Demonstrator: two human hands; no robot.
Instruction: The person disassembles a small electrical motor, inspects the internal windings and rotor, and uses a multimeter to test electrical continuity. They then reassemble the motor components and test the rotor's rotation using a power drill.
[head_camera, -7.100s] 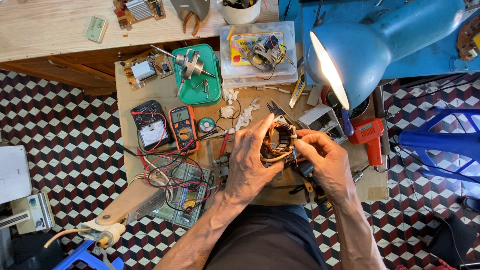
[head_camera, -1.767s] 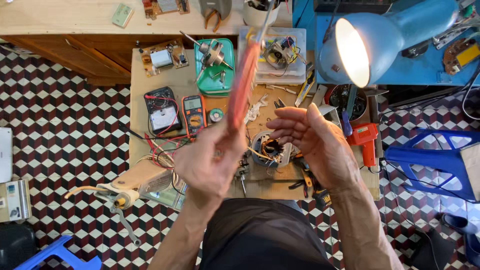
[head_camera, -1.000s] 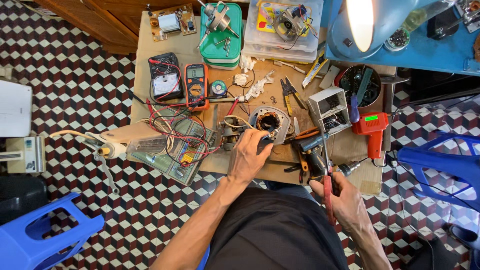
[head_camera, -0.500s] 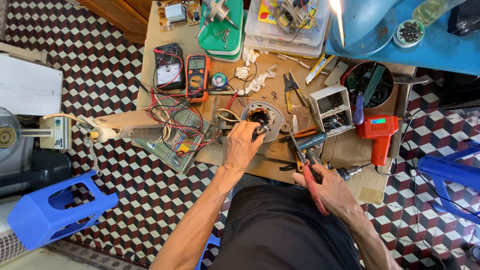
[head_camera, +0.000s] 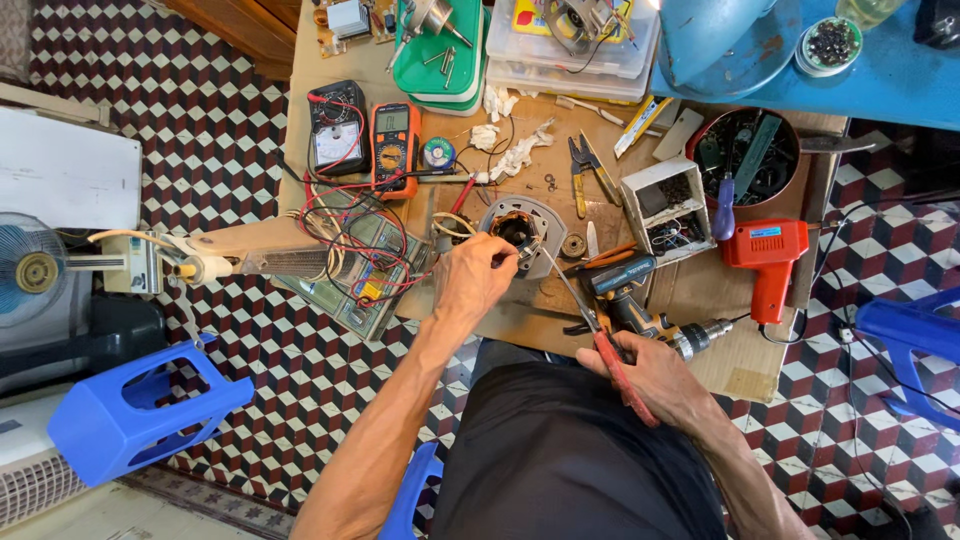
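From the head camera, the left hand (head_camera: 475, 280) rests on the motor stator (head_camera: 522, 232), a grey round housing with copper windings that lies flat on the wooden surface (head_camera: 700, 300) near its front edge. The fingers (head_camera: 497, 250) curl closed onto the stator's near rim, so the part sits just beyond and partly under this grip. The right hand (head_camera: 650, 375) is lower, near the body, closed around the red handle of a screwdriver (head_camera: 600, 335) whose thin shaft slants up and left, its tip reaching the stator's right side. Just right of the shaft lies a cordless drill (head_camera: 640, 300), and farther right a red soldering gun (head_camera: 768, 262). Left of the stator, a circuit board (head_camera: 360, 275) with tangled red wires overhangs the edge. Behind it stand an orange multimeter (head_camera: 395, 148) and a black analogue meter (head_camera: 337, 128). Yellow-handled pliers (head_camera: 580, 175) lie behind the stator.
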